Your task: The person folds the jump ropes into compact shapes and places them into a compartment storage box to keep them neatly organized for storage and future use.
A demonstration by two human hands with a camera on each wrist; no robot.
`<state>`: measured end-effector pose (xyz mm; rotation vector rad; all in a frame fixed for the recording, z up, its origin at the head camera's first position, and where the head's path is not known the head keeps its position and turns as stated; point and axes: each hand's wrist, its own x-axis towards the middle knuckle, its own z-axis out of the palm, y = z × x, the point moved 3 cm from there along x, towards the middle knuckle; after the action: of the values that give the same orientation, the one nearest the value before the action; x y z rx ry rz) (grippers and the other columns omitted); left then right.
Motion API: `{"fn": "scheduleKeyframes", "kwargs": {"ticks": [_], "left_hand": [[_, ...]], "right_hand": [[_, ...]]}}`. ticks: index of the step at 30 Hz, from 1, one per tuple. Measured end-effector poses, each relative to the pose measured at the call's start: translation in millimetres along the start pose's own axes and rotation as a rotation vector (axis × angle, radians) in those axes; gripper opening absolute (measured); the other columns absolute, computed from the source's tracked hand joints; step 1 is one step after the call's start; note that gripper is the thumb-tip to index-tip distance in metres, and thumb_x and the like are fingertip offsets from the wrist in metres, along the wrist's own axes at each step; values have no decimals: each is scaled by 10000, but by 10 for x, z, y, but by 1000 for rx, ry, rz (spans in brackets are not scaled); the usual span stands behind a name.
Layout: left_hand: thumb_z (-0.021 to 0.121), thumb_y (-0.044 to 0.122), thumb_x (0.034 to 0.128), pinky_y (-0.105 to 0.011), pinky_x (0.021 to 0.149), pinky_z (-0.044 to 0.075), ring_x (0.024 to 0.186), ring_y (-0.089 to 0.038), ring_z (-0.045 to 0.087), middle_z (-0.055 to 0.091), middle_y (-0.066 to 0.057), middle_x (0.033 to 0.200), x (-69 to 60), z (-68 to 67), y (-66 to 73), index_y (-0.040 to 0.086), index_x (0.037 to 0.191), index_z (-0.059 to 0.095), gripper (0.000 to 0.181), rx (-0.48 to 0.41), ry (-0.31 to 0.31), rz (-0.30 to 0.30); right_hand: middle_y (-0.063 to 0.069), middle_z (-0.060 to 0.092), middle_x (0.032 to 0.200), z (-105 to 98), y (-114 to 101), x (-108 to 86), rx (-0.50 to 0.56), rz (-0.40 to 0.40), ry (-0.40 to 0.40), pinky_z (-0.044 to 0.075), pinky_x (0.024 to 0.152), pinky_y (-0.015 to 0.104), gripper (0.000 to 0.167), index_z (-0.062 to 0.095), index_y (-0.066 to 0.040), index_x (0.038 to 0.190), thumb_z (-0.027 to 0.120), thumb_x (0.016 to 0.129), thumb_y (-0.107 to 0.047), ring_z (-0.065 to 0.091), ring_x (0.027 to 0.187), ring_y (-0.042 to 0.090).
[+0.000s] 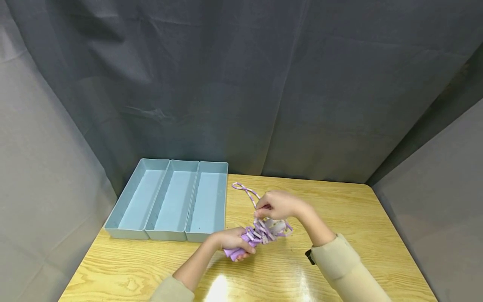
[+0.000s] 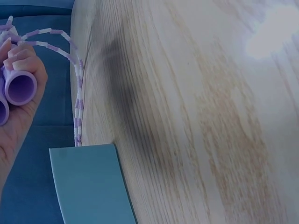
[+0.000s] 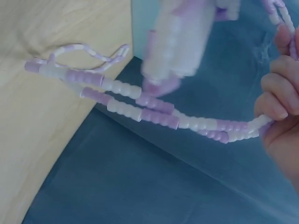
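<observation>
A beaded jump rope (image 1: pixel 263 233) with purple and white segments is bunched up between my hands above the table. My left hand (image 1: pixel 230 240) grips its two purple handles (image 2: pixel 22 87) side by side, their hollow ends showing in the left wrist view. Higher up and to the right, my right hand (image 1: pixel 278 204) has its fingers curled round the beaded cord (image 3: pixel 156 111). A loop of cord trails past that hand onto the table, toward the back. Part of the bundle is blurred in the right wrist view.
Three long blue-grey trays (image 1: pixel 205 237) stand side by side on the left of the wooden table (image 1: pixel 339 218), close to my left hand. A dark grey curtain (image 1: pixel 211 92) hangs behind the table, and lighter cloth panels (image 1: pixel 41 167) flank it.
</observation>
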<state>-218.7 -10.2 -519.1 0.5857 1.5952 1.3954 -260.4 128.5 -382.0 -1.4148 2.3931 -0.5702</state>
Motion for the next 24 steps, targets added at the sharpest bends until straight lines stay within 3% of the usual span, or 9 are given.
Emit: {"fn": "scheduleKeyframes", "kwargs": {"ticks": [8,13,24], "left_hand": [[576,55,816,-179,399,421,444,-86,460,510,-11,573,-16,60,43,76,768,521,76,-5,-37,16],[580,58,813,-178,398,426,433,-90,461,513,-12,561,-42,70,76,66,738,533,89,15,-60,19],[564,40,825,-180,417,425,448,-96,456,503,-9,565,-109,69,154,42,763,515,79,14,-142,44]], "right_hand": [[-49,572,617,93,146,24,123,-29,-10,391,496,154,260,647,-65,701,541,918,-161,407,524,-21],[-101,531,613,174,270,23,220,-11,-24,373,482,166,266,632,-84,699,526,927,-171,387,509,-4],[-76,417,555,301,463,-20,406,74,-38,273,441,143,293,599,-122,679,501,941,-208,301,461,7]]}}
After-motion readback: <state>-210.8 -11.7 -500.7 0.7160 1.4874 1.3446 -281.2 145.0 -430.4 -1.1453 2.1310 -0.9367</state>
